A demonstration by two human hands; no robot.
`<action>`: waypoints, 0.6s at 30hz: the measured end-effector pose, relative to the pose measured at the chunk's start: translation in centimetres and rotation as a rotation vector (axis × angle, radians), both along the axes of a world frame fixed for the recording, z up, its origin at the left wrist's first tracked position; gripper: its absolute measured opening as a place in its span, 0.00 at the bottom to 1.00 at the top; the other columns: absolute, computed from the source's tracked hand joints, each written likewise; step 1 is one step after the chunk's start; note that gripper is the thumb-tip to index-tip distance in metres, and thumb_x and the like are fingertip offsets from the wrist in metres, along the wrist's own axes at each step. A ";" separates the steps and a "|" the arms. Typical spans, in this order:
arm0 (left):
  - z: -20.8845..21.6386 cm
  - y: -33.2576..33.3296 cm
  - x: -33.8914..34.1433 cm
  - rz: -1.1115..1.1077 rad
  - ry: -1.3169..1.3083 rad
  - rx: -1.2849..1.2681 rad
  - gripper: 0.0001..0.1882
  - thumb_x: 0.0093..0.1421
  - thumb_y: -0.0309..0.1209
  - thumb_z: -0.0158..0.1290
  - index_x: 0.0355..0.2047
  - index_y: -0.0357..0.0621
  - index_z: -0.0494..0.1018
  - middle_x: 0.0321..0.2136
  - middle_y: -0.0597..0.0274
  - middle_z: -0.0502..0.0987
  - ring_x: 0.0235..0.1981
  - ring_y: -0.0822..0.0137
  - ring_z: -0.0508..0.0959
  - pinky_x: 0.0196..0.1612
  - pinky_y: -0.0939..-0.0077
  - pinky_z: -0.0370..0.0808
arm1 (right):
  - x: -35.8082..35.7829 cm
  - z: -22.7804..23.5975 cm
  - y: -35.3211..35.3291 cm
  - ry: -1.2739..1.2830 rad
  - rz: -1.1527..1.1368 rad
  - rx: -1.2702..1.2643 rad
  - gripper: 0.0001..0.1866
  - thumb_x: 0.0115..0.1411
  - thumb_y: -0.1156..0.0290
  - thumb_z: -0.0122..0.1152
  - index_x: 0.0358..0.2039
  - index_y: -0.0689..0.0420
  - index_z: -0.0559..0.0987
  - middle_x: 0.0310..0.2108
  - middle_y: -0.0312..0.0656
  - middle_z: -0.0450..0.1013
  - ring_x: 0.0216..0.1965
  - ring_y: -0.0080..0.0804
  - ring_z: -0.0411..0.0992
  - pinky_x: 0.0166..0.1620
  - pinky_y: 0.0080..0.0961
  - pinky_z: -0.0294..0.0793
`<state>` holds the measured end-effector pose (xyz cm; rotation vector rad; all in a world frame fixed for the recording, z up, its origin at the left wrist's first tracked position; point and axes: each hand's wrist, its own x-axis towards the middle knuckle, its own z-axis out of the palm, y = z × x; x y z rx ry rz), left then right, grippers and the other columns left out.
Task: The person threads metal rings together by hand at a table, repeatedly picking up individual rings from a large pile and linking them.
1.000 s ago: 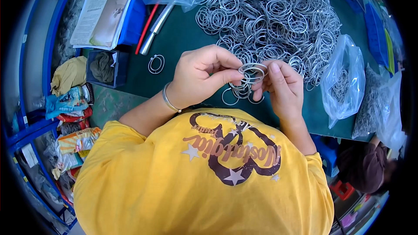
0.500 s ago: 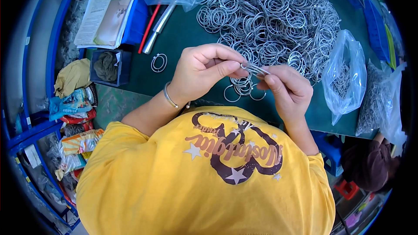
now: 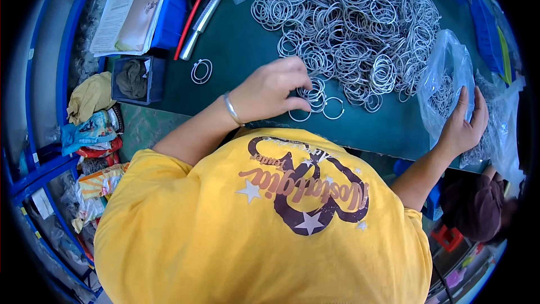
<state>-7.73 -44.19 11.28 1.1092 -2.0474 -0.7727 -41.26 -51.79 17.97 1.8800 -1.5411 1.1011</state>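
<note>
My left hand (image 3: 273, 87) hovers over the table's near side, fingers curved and thumb apart, with nothing visible between them. Its fingertips are beside several thin metal rings (image 3: 316, 97) at the near edge of a large pile of metal rings (image 3: 360, 28); whether they touch cannot be made out. To the right, my right hand (image 3: 464, 124) is open with fingers stretched upward. It is in front of a clear plastic bag (image 3: 453, 50) that has metal rings inside, and partly covers the bag's right side.
A pair of rings (image 3: 194, 72) lies apart on the green table (image 3: 236, 50). Behind are a red stick (image 3: 188, 27), a silver tube (image 3: 197, 31) and a blue bin (image 3: 173, 19) with papers. A dark box (image 3: 154, 87) holds cloth. Another person's dark sleeve (image 3: 478, 202) shows at right.
Both hands held several rings together; now they are apart. My right hand has moved right to the plastic bag and opened, while my left has let go and stays near the loose rings.
</note>
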 end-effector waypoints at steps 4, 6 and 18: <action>-0.9 0.0 -0.2 0.000 0.011 0.017 0.08 0.49 0.24 0.61 0.30 0.39 0.75 0.32 0.62 0.74 0.27 0.70 0.74 0.28 0.79 0.72 | 2.7 -1.4 0.5 -0.252 0.156 0.064 0.08 0.53 0.81 0.62 0.35 0.63 0.80 0.37 0.44 0.76 0.38 0.34 0.73 0.42 0.25 0.72; -0.6 -0.2 0.5 0.044 0.051 0.081 0.07 0.50 0.23 0.61 0.30 0.39 0.75 0.31 0.62 0.74 0.26 0.70 0.74 0.28 0.79 0.71 | 5.6 -2.1 1.2 -0.363 0.479 0.163 0.09 0.52 0.84 0.61 0.35 0.63 0.79 0.36 0.44 0.76 0.37 0.33 0.73 0.40 0.23 0.72; 2.8 -0.2 1.7 0.151 0.589 0.656 0.05 0.59 0.22 0.54 0.36 0.33 0.74 0.26 0.63 0.77 0.23 0.78 0.76 0.26 0.88 0.73 | 13.9 -3.0 3.6 -0.486 0.965 0.924 0.09 0.51 0.78 0.65 0.35 0.62 0.78 0.28 0.43 0.75 0.26 0.30 0.74 0.27 0.22 0.73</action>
